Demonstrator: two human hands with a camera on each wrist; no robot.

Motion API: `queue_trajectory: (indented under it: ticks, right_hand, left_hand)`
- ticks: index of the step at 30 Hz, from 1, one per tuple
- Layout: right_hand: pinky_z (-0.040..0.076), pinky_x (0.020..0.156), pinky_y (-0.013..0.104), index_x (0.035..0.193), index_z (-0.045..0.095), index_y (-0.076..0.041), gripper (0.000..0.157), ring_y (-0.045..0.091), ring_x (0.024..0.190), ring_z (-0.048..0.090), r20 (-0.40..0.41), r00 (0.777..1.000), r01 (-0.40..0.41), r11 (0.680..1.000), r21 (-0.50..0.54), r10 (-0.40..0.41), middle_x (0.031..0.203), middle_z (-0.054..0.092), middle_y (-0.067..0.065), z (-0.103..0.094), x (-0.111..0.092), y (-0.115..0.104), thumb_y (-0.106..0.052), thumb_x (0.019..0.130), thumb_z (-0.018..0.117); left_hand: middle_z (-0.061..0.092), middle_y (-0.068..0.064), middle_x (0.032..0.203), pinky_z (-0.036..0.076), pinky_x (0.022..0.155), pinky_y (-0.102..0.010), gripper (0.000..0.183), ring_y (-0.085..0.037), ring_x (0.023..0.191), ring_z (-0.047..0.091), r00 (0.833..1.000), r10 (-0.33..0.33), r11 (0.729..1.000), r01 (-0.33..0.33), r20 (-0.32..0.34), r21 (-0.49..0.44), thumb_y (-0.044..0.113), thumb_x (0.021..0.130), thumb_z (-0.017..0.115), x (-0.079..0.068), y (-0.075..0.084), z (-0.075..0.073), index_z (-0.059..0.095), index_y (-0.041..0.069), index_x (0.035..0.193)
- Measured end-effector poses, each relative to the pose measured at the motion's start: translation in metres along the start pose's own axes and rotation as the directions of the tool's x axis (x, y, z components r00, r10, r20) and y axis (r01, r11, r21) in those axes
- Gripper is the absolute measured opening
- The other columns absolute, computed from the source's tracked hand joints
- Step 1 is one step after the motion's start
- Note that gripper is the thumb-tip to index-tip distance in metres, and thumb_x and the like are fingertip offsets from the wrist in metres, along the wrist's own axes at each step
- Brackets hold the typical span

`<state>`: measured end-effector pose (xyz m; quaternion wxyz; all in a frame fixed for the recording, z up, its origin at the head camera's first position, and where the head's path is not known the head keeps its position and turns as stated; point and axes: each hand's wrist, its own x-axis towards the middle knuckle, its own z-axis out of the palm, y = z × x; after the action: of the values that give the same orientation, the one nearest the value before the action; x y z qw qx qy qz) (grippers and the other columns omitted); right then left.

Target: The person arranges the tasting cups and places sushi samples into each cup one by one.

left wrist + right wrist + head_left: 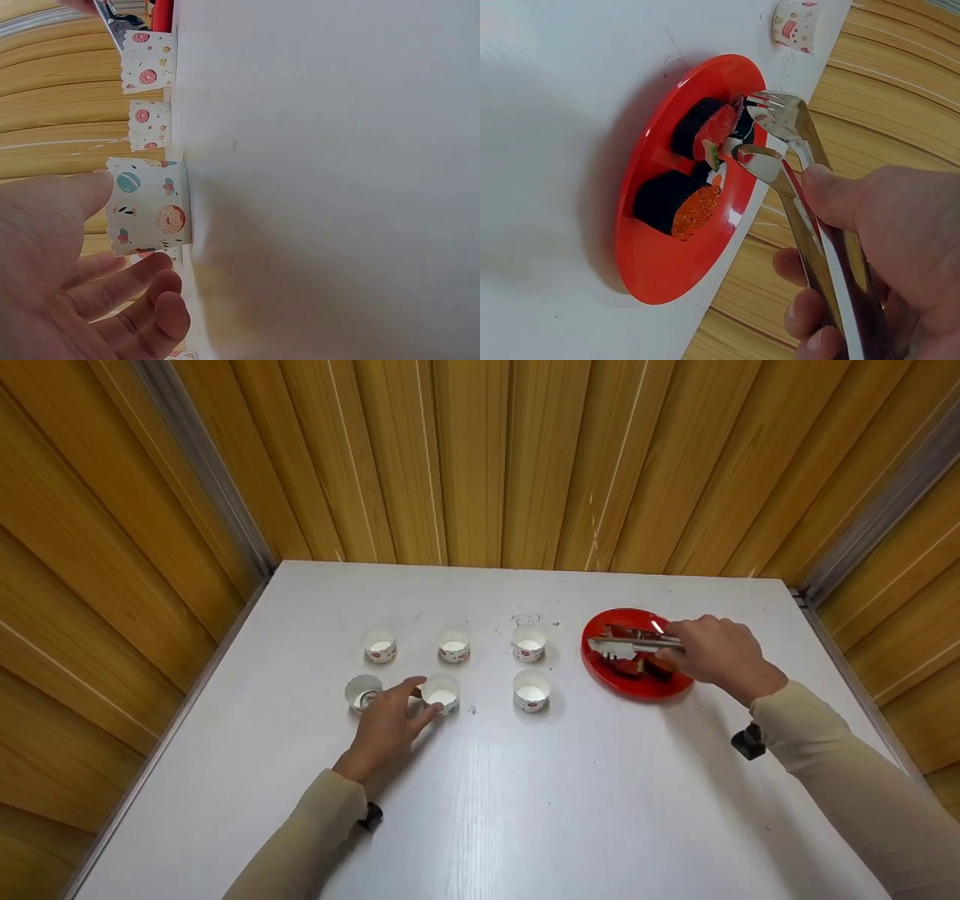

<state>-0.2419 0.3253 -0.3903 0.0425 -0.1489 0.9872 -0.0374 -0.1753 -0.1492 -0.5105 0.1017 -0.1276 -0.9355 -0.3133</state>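
My left hand (pixel 391 724) holds a small white paper baking cup (pixel 150 206) with printed doughnuts, thumb on one side and fingers on the other. The cup stands on the table. Just left of it is another paper cup (pixel 358 687) with something dark and white inside. My right hand (pixel 716 652) grips metal serving tongs (pixel 810 217) over a red plate (pixel 656 281). The forked tip and the smooth tip are around a dark-wrapped sushi piece (pixel 742 129), partly hidden. Sushi with red topping (pixel 701 127) and sushi with orange roe (pixel 676 204) lie beside it.
Three paper cups, left (pixel 380 647), middle (pixel 454 648) and right (pixel 529 645), stand in the back row. One more cup (pixel 532 692) stands between my left hand and the plate. Wood-patterned walls (pixel 472 465) border the white table (pixel 480 810).
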Motion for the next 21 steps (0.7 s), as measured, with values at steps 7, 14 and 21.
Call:
queue_trajectory:
  ticks: [7,14,21]
  right_hand:
    - [0.044,0.054,0.037,0.113,0.070,-0.004,0.034,0.025,0.068,0.054,-0.002,1.000,-0.016,1.000,-0.002,0.016,0.083,0.069,0.006,0.0003,-0.0035,-0.0004,-0.029,0.093,0.078]
    - [0.042,0.052,0.037,0.107,0.071,-0.005,0.027,0.025,0.067,0.053,-0.024,1.000,0.000,1.000,-0.031,-0.001,0.076,0.066,0.003,0.0001,-0.0047,-0.0007,-0.025,0.092,0.079]
    - [0.044,0.053,0.037,0.110,0.073,-0.004,0.026,0.025,0.068,0.053,-0.003,1.000,-0.017,1.000,-0.026,0.017,0.077,0.067,0.003,0.0006,-0.0047,-0.0020,-0.022,0.091,0.080]
  left_hand:
    - [0.074,-0.011,0.110,0.048,0.072,-0.038,0.055,-0.018,0.072,0.055,1.000,-0.013,1.000,0.013,0.008,-0.001,0.038,0.094,0.076,0.0010,0.0004,-0.0007,0.063,0.004,0.135]
    - [0.075,-0.010,0.109,0.053,0.091,-0.047,0.055,-0.029,0.105,0.069,1.000,-0.029,0.999,0.029,0.008,-0.028,0.038,0.094,0.076,-0.0002,0.0010,-0.0005,0.063,0.004,0.135]
    - [0.075,-0.011,0.109,0.053,0.091,-0.047,0.054,-0.029,0.104,0.070,1.000,-0.030,0.999,0.030,0.006,-0.023,0.037,0.094,0.076,-0.0013,0.0007,0.0008,0.063,0.004,0.136]
